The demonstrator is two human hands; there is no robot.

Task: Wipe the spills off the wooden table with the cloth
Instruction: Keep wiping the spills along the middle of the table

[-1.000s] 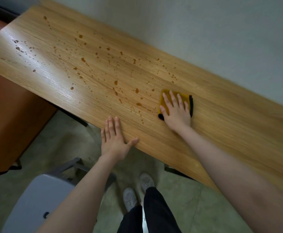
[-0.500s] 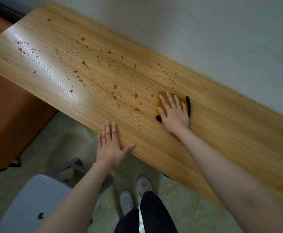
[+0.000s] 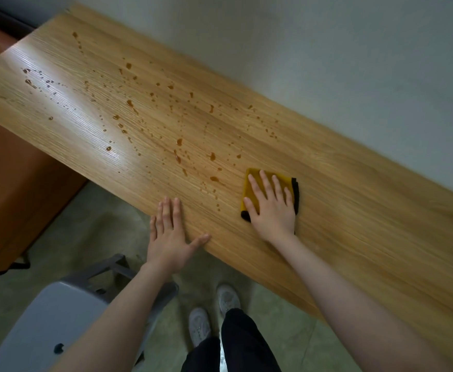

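- Right hand [image 3: 272, 208] lies flat, fingers spread, palm pressing the cloth [image 3: 252, 183] onto the desk [image 3: 367, 237]. No pinch grip, it just pins the cloth down.
- Cloth is yellow w/ a dark edge, folded small, near the front edge of the desk, just at 3 o'clock of the nearest drops.
- Left hand [image 3: 169, 237] rests open on the front edge, holding nothing, thumb out along the lip; good brace.
- Spills [image 3: 178, 155]: brown drops scattered from the cloth's 9 o'clock side out to 10–11 o'clock, toward the far left corner. Desk at 3 o'clock of the cloth looks clean.
- To do it well, I'd judge: keep the palm weight even, sweep toward 9–10 o'clock in overlapping passes, w/ the grain.
- Take the bigger blobs [image 3: 214, 179] just beside the cloth first; blot, don't smear.
- Cloth is small vs. the spread, so refold to a dry face when it's soaked.
- Watch the front edge: liquid pushed toward 6 o'clock could drip to the floor [image 3: 85, 237] or the grey chair [image 3: 45, 318].
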